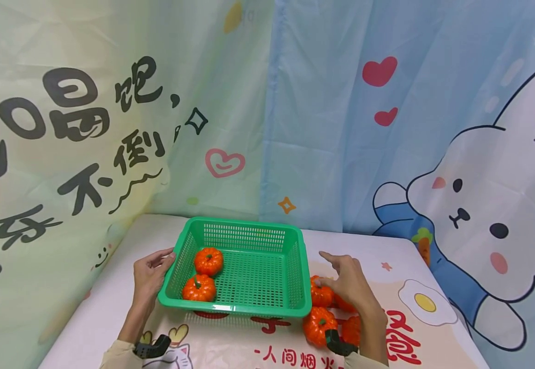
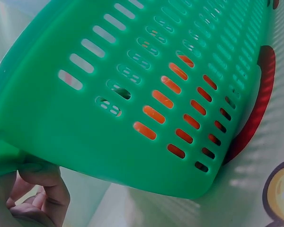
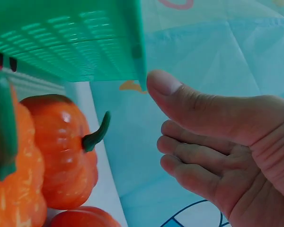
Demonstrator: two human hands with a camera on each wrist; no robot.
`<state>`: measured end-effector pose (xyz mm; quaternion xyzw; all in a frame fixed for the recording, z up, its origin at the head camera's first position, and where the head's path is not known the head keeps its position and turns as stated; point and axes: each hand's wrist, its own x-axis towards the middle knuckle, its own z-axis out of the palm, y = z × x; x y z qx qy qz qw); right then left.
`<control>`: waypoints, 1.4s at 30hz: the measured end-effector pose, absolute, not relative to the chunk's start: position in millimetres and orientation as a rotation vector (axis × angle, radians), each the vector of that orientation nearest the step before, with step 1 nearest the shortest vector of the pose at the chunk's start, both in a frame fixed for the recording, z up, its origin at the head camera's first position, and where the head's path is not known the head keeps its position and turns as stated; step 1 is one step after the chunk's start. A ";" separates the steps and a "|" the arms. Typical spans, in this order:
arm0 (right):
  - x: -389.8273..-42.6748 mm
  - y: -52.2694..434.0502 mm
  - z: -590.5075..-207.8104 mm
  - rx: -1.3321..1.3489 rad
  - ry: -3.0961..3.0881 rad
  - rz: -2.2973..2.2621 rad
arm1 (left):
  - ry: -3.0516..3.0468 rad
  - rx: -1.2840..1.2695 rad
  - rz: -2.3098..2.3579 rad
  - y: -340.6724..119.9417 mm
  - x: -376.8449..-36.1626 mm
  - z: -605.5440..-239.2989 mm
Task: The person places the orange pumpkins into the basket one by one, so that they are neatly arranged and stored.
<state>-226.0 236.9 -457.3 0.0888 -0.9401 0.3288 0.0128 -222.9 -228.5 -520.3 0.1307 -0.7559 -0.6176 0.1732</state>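
1. Both arms enter from the bottom of the head view, angled slightly inward; hands well apart, roughly level.
2. Left forearm (image 1: 136,320): bare above a pale sleeve (image 1: 119,354).
3. Left grip (image 1: 149,271): digits point inward. Wrist view: fingers (image 2: 52,191) bent, clasped in a hold with the thumb.
4. Right forearm (image 1: 374,330): bare, slanting toward the middle.
5. Right grip (image 1: 349,279): holds nothing. Thumb (image 3: 203,109) extended; three fingers (image 3: 194,172) visible below it, loosely bent, gap between.
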 end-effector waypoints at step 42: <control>-233.1 234.9 -503.7 0.155 -3.112 1.063 | -2.151 0.377 -1.733 -229.3 -224.6 -522.0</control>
